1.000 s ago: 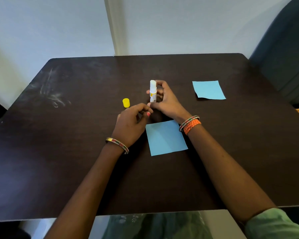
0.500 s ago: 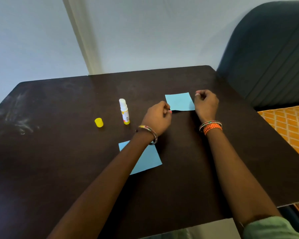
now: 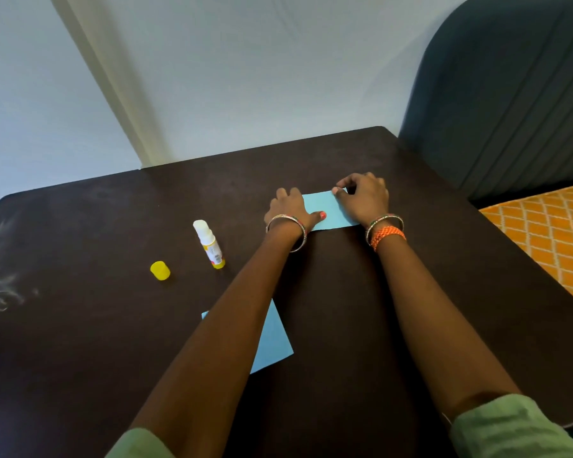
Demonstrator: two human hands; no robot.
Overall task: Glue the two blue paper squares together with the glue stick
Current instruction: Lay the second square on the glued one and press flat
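Pinching the far blue paper square, my right hand gripped its corner. My left hand pressed flat on its other edge. Thin and floppy, it seemed best lifted by the edges.

blue paper squares 2 | glue stick 1 | yellow cap 1 | hands 2

Both hands on far blue paper square: left hand flat on its left edge, right hand pinching its far right corner. Uncapped glue stick upright on dark counter, yellow cap beside it. Near blue paper square partly under left forearm.
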